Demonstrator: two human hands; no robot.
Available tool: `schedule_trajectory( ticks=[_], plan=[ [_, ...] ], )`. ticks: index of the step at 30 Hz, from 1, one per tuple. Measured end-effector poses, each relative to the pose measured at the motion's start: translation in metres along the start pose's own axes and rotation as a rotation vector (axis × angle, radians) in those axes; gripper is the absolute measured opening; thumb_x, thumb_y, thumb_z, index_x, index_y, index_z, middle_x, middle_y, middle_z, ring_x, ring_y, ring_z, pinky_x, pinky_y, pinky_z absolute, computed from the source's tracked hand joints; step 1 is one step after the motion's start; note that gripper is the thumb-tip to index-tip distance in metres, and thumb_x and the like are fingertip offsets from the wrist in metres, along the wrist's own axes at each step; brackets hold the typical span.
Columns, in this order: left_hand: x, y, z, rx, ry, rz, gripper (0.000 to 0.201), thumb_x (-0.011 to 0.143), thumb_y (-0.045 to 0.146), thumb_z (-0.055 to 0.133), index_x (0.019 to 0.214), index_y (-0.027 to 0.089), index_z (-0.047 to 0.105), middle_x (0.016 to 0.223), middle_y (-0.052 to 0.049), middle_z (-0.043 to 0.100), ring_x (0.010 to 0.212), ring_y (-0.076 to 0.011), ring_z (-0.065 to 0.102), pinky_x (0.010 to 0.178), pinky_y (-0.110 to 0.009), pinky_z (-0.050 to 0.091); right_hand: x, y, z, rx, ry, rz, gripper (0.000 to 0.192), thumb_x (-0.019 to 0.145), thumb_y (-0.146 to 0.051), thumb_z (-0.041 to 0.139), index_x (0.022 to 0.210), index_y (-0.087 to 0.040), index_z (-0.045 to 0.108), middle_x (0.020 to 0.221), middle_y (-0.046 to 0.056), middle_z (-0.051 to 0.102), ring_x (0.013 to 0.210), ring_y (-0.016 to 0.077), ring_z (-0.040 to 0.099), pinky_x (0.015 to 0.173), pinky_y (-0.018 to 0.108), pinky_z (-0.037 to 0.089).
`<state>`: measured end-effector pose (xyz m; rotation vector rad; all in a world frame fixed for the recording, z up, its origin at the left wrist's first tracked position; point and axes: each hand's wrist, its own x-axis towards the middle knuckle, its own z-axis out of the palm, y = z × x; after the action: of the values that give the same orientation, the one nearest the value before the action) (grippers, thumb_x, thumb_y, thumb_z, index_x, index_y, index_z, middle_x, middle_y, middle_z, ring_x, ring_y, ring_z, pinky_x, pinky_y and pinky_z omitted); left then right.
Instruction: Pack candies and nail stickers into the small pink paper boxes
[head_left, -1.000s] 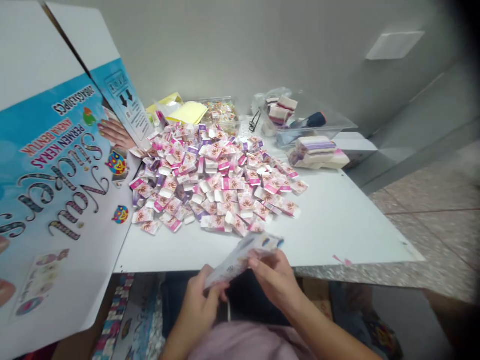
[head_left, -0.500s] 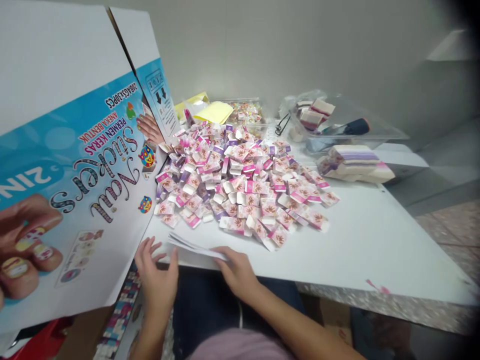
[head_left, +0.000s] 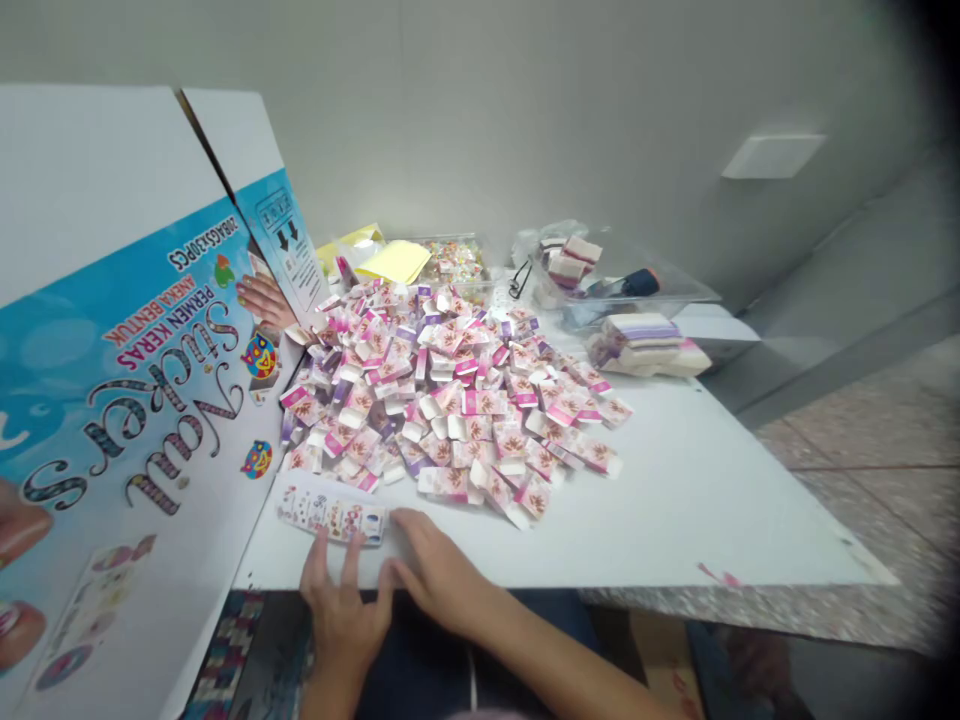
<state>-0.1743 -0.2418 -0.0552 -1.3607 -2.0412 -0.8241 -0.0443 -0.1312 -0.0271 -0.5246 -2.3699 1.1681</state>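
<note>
Step in hand: you are laying a sticker sheet (head_left: 331,517) flat on the table (head_left: 675,490), at its near edge, just in front of the heap of small pink cartons (head_left: 442,400).
Left hand (head_left: 341,610): your fingers are spread and released, the tips pressing the sheet's near edge; nothing is grasped.
Right hand (head_left: 435,570): it lies flat on the table just right of the sheet, fingers loose, holding nothing.
Surroundings: a big printed box (head_left: 127,400) leans at the left; clear tubs (head_left: 630,275) and a stack of folded packs (head_left: 649,340) sit at the far side.
Next move, as a judgement: it probably calls for picking one carton from the heap and keeping the sheet square.
Change: half a second ago the sheet was lifted between both your hands; now it rests flat, printed side up, and your hands have let go.
</note>
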Motion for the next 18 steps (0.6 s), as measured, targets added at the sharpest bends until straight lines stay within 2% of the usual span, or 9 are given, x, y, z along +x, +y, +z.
schedule_trajectory(
  ticks=[2,5,11,15,18],
  plan=[
    [0.004,0.004,0.003,0.016,-0.123,0.060,0.059,0.079,0.030,0.071,0.134,0.025,0.051,0.148,-0.019,0.038,0.133,-0.0410,0.041,0.104,-0.058,0.038,-0.019,0.004,-0.006,-0.043,0.040,0.007,0.055,0.092,-0.020,0.050,0.145,-0.020,0.034,0.142,0.017,0.049,0.131,0.0285,0.048,0.109,0.048,0.044],
    [0.015,0.012,0.009,0.009,-0.250,0.023,0.051,0.084,0.031,0.064,0.134,0.025,0.054,0.149,-0.018,0.043,0.136,-0.0399,0.038,0.108,-0.060,0.030,-0.044,0.009,-0.017,-0.096,0.131,-0.025,0.055,0.092,-0.020,0.052,0.144,-0.025,0.035,0.138,0.014,0.054,0.127,0.0282,0.053,0.105,0.047,0.049],
    [0.027,0.011,0.016,0.003,-0.276,-0.057,0.048,0.087,0.026,0.056,0.136,0.026,0.054,0.150,-0.015,0.043,0.136,-0.0376,0.039,0.106,-0.060,0.031,-0.076,0.011,-0.060,-0.236,0.363,-0.090,0.052,0.089,-0.015,0.056,0.137,-0.030,0.045,0.121,0.010,0.066,0.112,0.0279,0.064,0.094,0.042,0.058],
    [0.032,0.008,0.028,0.054,-0.209,-0.072,0.057,0.087,0.025,0.054,0.143,0.026,0.044,0.149,-0.019,0.043,0.131,-0.0412,0.043,0.102,-0.064,0.034,-0.065,0.014,-0.109,-0.277,0.548,-0.046,0.035,0.091,-0.013,0.052,0.123,-0.027,0.053,0.112,0.012,0.066,0.106,0.0279,0.064,0.088,0.043,0.057],
    [0.033,0.007,0.040,0.067,-0.127,-0.156,0.077,0.080,0.025,0.060,0.151,0.028,0.030,0.150,-0.019,0.042,0.125,-0.0458,0.048,0.096,-0.067,0.039,-0.020,0.030,-0.162,-0.372,0.626,-0.076,0.024,0.092,-0.015,0.052,0.113,-0.024,0.057,0.106,0.013,0.064,0.103,0.0292,0.062,0.084,0.046,0.054]
  ],
)
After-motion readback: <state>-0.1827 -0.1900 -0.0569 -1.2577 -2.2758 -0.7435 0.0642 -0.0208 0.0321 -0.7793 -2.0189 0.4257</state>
